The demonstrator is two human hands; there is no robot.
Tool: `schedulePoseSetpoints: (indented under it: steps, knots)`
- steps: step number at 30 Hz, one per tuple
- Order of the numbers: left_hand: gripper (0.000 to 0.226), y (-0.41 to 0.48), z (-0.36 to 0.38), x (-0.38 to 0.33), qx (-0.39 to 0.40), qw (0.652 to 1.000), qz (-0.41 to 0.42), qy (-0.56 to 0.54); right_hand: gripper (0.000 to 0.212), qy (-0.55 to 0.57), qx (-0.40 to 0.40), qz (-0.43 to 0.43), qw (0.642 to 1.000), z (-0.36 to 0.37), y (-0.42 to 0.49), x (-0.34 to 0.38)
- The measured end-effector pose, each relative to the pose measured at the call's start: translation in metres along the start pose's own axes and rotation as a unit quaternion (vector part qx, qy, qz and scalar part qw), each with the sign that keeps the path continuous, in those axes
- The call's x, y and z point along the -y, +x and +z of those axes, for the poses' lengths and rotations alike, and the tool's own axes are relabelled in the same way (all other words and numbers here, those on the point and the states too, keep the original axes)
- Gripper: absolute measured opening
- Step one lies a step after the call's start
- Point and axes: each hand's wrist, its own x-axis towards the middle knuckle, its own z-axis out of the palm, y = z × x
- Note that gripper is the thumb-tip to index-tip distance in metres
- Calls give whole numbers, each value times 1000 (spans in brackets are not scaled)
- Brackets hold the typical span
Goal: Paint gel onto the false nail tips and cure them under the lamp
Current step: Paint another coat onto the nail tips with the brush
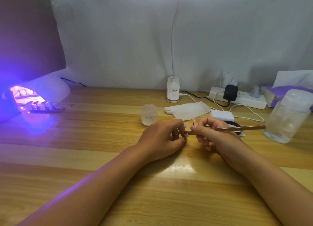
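Hands [162, 137] hide nail tip; brush [237, 128] visible.

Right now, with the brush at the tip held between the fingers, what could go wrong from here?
1. The left hand pinches the small nail tip so tightly that wet gel may smear onto the fingers.
2. The brush handle reaches toward the clear bottle; a wide stroke might knock it.
3. The nail stand sits partly outside the glowing curing lamp, so its tips may cure unevenly.
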Motion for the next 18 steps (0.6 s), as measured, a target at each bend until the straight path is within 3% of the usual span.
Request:
schedulePoseSetpoints:
  steps: [8,18]
  knots:
    - [18,0,-1,-1,2,1000,3,0,15,-26,-5,-10,1000,1,-1,-1]
    - [9,0,0,-1,4,1000,-1,-11,14,4,-24,-11,1000,-1,-1,-2]
